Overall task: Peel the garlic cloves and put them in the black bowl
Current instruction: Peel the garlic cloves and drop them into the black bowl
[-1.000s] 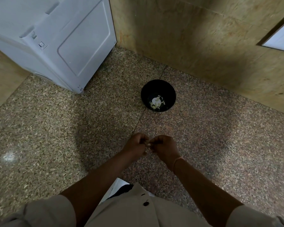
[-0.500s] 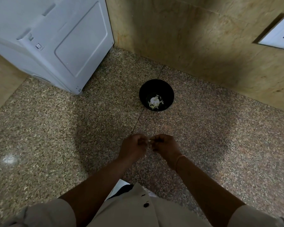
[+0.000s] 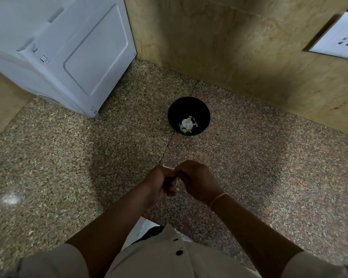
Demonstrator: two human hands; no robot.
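Fingers [image 3: 170, 184] of both our hands are curled in and meet tip to tip, pinching a small clove [image 3: 176, 188] between them. Almost all of it is hidden, and only a pale speck shows at the gap. Our left hand [image 3: 158, 182] closes in from 9 o'clock and our right hand [image 3: 198, 180] from 3 o'clock, knuckles up, the two touching. A thin pale strip of skin [image 3: 167, 167] lies across the top of the left knuckles, running roughly from 9 to 3 o'clock. We judge we are mid-peel, with the skin partly off. We cannot tell the clove's own long axis, as the fingers cover it.

The bowl [image 3: 174, 113] stands upright on the table [image 3: 269, 177] at 12 o'clock from the fingers, well apart from them, with pale garlic [image 3: 187, 123] lying at its bottom. The coming move turns on that straight line ahead: once the clove is bare, a reach directly away from us would carry it over the rim. The right hand sits a shade nearer the bowl, so we would expect it to make the drop while the left holds back the loose skin.

Farther out, a white appliance [image 3: 68, 57] stands at 10 o'clock against the wall [image 3: 229, 57], and a socket [image 3: 342, 41] sits at 2 o'clock.
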